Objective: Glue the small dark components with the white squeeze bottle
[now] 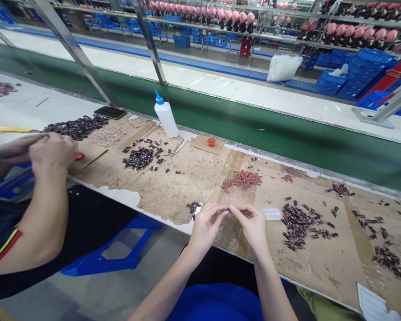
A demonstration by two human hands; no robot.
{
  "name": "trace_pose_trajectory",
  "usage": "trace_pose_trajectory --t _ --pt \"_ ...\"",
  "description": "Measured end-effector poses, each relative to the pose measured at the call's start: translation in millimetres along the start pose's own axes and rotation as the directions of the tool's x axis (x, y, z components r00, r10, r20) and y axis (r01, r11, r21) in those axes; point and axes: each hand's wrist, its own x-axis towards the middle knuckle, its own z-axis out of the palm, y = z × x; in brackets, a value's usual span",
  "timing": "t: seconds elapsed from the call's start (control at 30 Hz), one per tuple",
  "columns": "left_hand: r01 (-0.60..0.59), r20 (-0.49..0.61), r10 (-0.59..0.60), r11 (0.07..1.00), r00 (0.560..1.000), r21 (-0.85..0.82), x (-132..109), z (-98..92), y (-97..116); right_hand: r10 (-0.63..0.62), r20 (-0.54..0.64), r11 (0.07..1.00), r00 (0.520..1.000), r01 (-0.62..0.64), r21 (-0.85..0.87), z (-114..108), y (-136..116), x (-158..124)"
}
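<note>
My left hand (206, 225) and my right hand (251, 223) meet over the front of the cardboard-covered bench (321, 263), fingers pinched together on a tiny dark part (229, 208) between them. A pile of small red-and-black parts (297, 225) lies just right of my right hand. A neat bunch of red parts (243, 179) lies beyond my hands. A small dark heap (193, 207) sits by my left hand. A clear little tube (272, 214) lies beside my right hand.
A co-worker's hands (50, 151) work at the left near dark piles (76, 127). A white squeeze bottle with a blue tip (166, 117), a red cap (211, 141) and a phone (110, 112) stand further back. A green conveyor belt (287, 129) runs behind; a blue stool (120, 249) stands below.
</note>
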Motion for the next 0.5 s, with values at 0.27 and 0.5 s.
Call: trace_pose_trajectory --t 0.27,0.5 --pt "0.132 0.02 -0.13 0.974 0.991 -0.186 2.2 1.9 7.6 0.017 -0.044 0.999 0.999 -0.016 0.039 -1.6 2.9 -4.2" --pt "0.215 0.072 -0.203 0.939 0.976 -0.269 6.0 3.4 10.1 -0.006 -0.04 0.999 0.999 0.007 0.036 -6.7 8.7 -4.2"
